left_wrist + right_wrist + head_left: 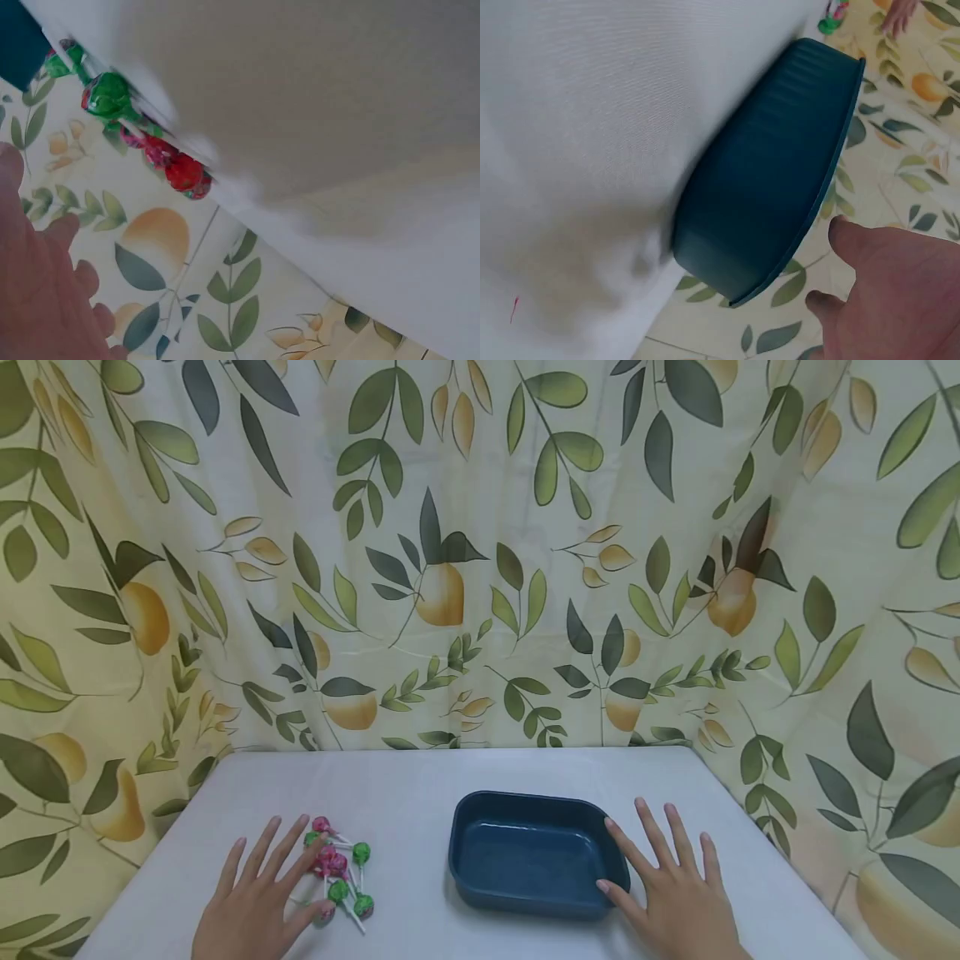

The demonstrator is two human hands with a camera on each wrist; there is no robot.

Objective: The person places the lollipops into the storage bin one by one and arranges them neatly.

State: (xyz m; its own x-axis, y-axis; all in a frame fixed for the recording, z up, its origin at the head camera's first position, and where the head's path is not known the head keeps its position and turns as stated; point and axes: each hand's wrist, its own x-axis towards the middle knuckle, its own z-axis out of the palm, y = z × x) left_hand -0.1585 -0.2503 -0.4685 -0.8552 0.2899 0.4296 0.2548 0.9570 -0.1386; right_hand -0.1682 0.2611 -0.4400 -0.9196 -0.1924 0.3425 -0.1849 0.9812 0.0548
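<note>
Several lollipops (338, 891) in green and pink-red wrappers lie in a loose pile on the white table, their white sticks pointing different ways. My left hand (258, 893) is spread above the left side of the pile, covering part of it in the head view. In the left wrist view the lollipops (109, 95) sit apart from the fingers. Right of the pile stands a dark blue rectangular dish (536, 860) with nothing inside. My right hand (678, 893) has its fingers spread at the dish's right end, thumb and forefinger overlapping the rim in the head view.
The white-covered table (405, 777) ends at a back edge before a curtain (480, 577) printed with leaves and orange fruit. This curtain wraps round the left and right sides as well. A small red mark (514, 309) shows on the tablecloth in the right wrist view.
</note>
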